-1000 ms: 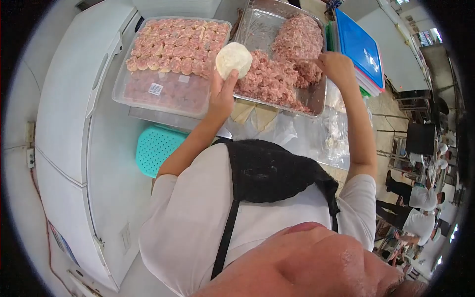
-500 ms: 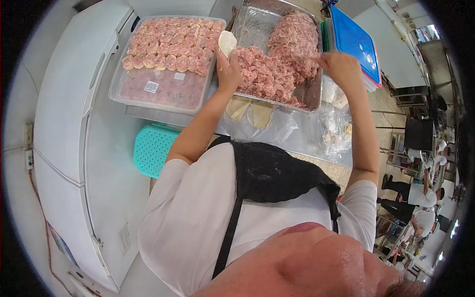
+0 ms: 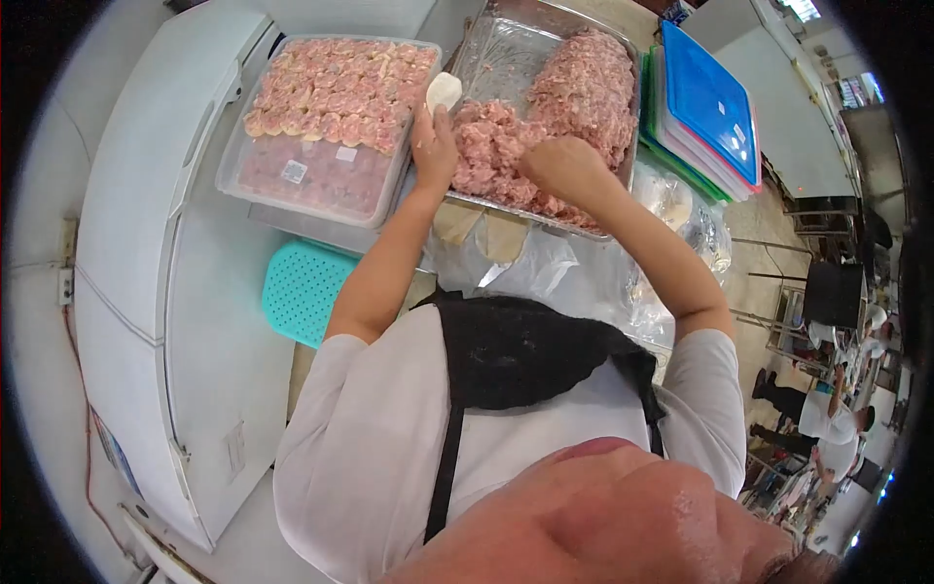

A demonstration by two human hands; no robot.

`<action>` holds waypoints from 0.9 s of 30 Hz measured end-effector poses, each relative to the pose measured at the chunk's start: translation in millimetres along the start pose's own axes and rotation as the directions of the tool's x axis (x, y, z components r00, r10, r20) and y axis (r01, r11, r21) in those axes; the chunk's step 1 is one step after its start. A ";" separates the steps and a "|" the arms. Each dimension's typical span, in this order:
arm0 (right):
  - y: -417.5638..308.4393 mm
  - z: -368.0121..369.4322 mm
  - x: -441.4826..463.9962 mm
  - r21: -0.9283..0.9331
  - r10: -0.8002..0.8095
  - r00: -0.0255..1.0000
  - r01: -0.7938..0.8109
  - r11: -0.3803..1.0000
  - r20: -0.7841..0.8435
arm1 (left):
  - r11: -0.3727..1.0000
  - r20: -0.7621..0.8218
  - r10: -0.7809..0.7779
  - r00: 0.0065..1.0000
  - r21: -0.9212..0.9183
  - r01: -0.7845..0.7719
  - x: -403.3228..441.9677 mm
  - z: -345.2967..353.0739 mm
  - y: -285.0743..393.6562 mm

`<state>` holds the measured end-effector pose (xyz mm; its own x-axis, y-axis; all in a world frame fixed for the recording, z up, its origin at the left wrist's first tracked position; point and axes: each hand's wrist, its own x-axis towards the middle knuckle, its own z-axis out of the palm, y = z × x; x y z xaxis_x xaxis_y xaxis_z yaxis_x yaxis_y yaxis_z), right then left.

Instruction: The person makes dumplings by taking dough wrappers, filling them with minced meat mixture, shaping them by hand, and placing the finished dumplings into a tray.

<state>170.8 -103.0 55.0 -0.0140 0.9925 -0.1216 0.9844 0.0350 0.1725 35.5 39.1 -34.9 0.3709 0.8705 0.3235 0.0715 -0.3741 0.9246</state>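
My left hand (image 3: 434,156) holds a round, pale dumpling wrapper (image 3: 444,91) up at its fingertips, between a plastic container and a metal tray. The wrapper looks bare on the side I see. My right hand (image 3: 569,167) is closed over the ground meat (image 3: 584,83), its fingertips down by the looser heap and hidden from view. Whether it grips a tool or meat does not show. The meat lies in the metal tray (image 3: 501,58), with bare metal at the far left. Rows of meat-filled dumplings (image 3: 341,83) fill the clear plastic container (image 3: 226,175) on the left.
More pale wrappers (image 3: 504,239) lie by the tray's near edge, beside plastic bags (image 3: 550,263). Stacked lids, blue on top (image 3: 705,97), stand at right. A turquoise perforated basket (image 3: 306,292) sits below the container, near a white refrigerator (image 3: 126,243). Several people are far right.
My right hand has come left and nearer, from the tray's right edge to the middle of the meat. My left hand, still with the wrapper, has shifted slightly left and nearer.
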 end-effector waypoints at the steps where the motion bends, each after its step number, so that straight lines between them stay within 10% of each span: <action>1: 12.0 -2.4 -9.4 0.024 0.069 0.996 -0.070 0.997 0.059 | 1.000 -0.011 -0.026 1.000 0.010 0.026 0.9 1.6 -1.5; 11: 173.8 -37.0 -58.7 -0.411 0.233 0.969 -0.247 0.877 -0.085 | 0.991 0.044 0.133 0.990 -0.023 -0.132 0.4 5.9 12.8; 27: 118.8 64.9 -86.6 -0.248 0.270 0.961 -0.275 0.929 -0.056 | 0.978 -0.007 0.183 0.983 0.102 -0.181 1.1 5.9 -8.2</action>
<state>300.3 -192.4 22.6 0.2424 0.9700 -0.0154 0.8746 -0.2116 0.4361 40.8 41.2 -43.3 0.3711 0.7896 0.4888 0.0974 -0.5565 0.8251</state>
